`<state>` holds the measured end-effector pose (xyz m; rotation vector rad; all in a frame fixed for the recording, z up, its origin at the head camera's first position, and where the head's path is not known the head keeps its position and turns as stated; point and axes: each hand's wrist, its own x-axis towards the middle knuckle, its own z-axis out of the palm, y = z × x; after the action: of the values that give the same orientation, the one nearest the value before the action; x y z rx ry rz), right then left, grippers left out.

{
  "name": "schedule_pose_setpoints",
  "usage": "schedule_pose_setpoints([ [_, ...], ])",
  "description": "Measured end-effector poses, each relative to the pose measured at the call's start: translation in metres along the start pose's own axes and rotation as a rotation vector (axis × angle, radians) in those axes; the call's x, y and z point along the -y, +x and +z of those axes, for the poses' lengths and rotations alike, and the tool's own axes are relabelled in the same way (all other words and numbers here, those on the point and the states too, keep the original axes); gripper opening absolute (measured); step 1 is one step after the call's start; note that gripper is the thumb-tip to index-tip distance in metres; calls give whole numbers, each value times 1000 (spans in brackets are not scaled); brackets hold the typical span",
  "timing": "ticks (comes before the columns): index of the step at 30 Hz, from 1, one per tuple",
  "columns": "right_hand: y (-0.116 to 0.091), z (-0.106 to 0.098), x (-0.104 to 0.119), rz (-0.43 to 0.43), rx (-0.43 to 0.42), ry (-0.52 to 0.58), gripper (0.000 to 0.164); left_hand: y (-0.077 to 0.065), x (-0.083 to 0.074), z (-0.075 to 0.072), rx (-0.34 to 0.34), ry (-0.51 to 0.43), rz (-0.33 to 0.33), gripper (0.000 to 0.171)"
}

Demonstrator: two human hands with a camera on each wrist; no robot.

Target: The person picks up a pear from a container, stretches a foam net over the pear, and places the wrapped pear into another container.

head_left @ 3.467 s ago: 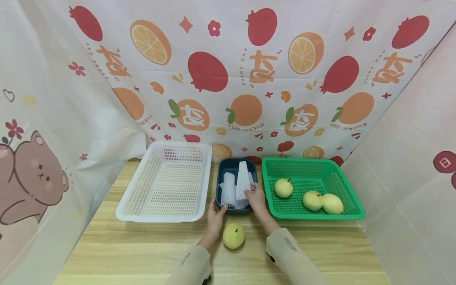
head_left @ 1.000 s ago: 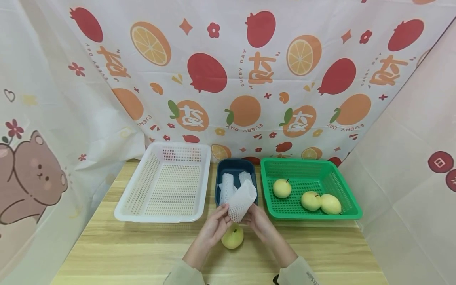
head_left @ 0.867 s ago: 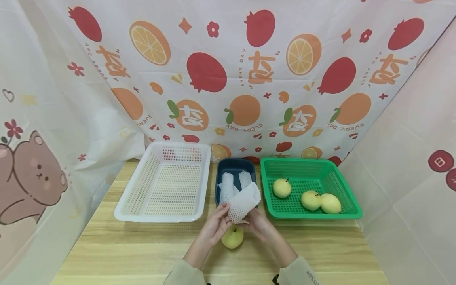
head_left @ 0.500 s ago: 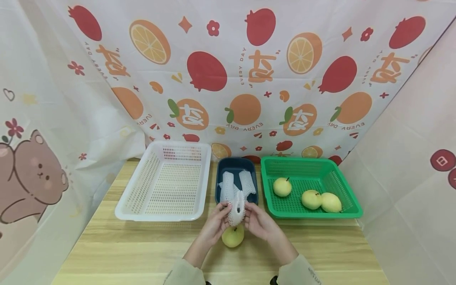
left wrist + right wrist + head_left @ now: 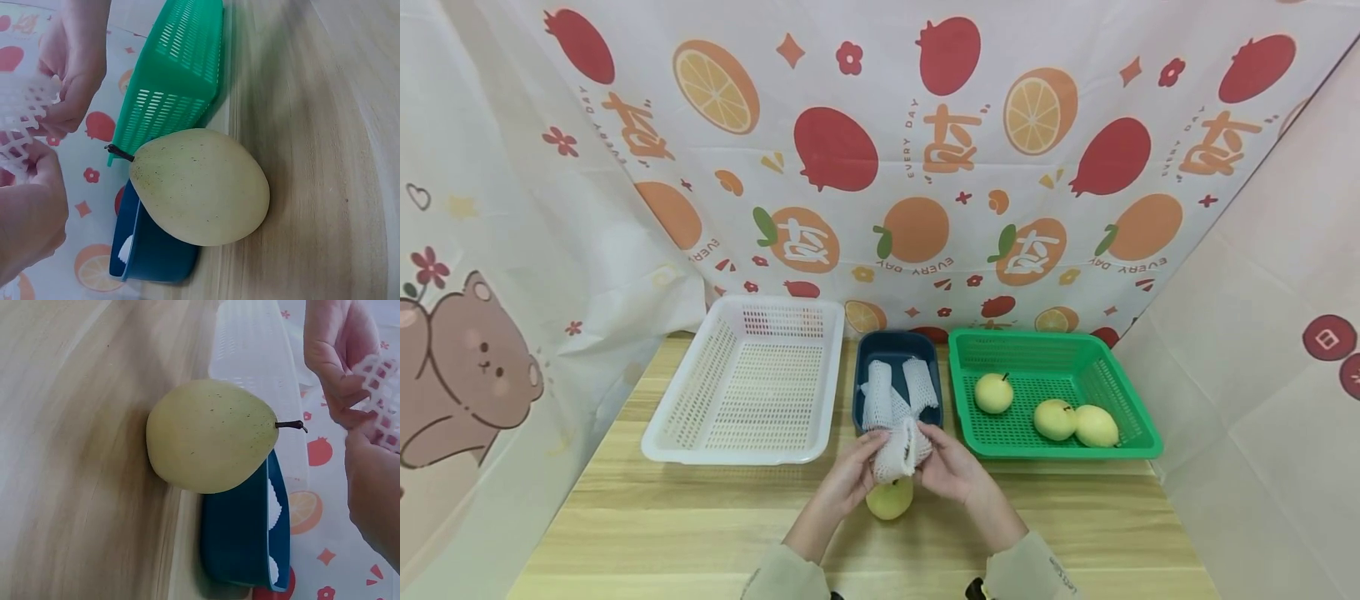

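Though indistinct, curled fingers (image 5: 337, 378) on netting (image 5: 892, 455)

foam net (image 5: 892, 457) cut off in both wrist views, partly hiding pear (image 5: 890, 503) in head view

Small tabletop nook walled w/ cloth; can't tell if it's in a home, shop, lab, etc. Back cloth (image 5: 880, 92), w/ oranges, red fruit & "EVERY DAY" lettering, hangs just behind the table (image 5: 647, 533). Left sheet (image 5: 475, 183) has a bear print (image 5: 490, 367); right sheet (image 5: 1247, 333) is pale w/ red spots, so 3 sides are closed off. Wood-grain top holds kitchen-type stuff: white basket (image 5: 771, 400), blue tub (image 5: 898, 346) & green basket (image 5: 1030, 354) w/ pears (image 5: 994, 394).
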<state>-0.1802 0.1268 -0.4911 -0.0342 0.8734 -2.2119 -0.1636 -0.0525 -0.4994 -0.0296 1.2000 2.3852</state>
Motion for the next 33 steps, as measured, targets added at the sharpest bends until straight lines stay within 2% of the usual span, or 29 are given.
schedule_pose_setpoints([
  [3,2,0,2,-60,4,13,30,-1,1,-2,56,30,-77,33],
  [6,2,1,4,-62,2,24,33,-3,1,-3,90,13,-122,38],
  [8,1,2,5,-49,1,21,34,-4,1,-3,106,-37,-105,37],
  [11,0,4,6,-31,-15,-2,36,-5,2,-3,90,-161,-37,31],
  [14,0,7,4,-23,-63,-49,38,-6,3,-3,14,-242,28,27],
  [16,0,8,2,-16,-112,-84,38,-5,6,-4,-51,-254,47,26],
  [20,3,5,-7,-11,-221,-102,34,-2,14,-7,-153,-168,57,30],
  [24,10,-8,-22,-58,-328,-146,24,-1,23,-13,-224,-52,63,30],
  [27,14,-21,-34,-111,-420,-239,20,0,30,-18,-295,64,69,30],
  [33,19,-36,-50,-184,-577,-507,29,0,44,-22,-467,381,83,39],
])
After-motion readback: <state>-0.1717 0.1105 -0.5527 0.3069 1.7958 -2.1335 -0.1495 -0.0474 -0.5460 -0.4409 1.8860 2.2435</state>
